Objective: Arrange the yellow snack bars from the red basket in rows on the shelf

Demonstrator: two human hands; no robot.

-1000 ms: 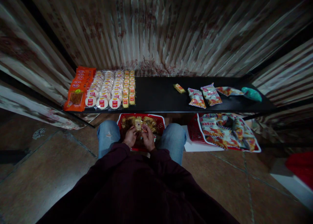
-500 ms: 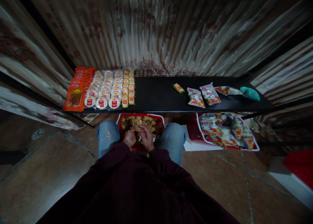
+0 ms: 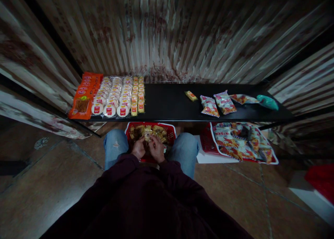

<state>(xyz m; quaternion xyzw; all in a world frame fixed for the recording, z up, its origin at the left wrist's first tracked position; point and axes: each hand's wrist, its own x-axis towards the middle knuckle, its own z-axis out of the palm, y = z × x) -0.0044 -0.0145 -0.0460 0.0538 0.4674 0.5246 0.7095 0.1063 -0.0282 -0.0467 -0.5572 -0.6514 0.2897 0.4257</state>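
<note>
Between my knees stands a red basket (image 3: pixel 171 128) with a pale rim, holding many small yellow wrapped snack packets (image 3: pixel 160 130). Over it, my left hand (image 3: pixel 138 148) and my right hand (image 3: pixel 157 150) come together, fingers closed. One small yellow snack packet (image 3: pixel 147 132) sticks up between their fingertips, pinched by both hands. On the black shelf (image 3: pixel 167 101) above, similar yellow packets (image 3: pixel 137 98) stand in two columns beside rows of clear-wrapped round white crackers (image 3: pixel 109 109). A single yellow packet (image 3: pixel 191 95) lies apart, farther right.
Orange snack packages (image 3: pixel 85 98) line the shelf's left end. Toward the right lie printed snack bags (image 3: pixel 224 102) and a green bag (image 3: pixel 268 102). Below stands another red basket (image 3: pixel 208 141), heaped with similar bags. Striped curtain (image 3: pixel 167 40) hangs behind; the shelf's front edge runs just above my knees.
My hands have lifted the yellow packet slightly and turned it, so its face shows more plainly between the fingers. The view has shifted slightly; the goods on the shelf lie as before.
</note>
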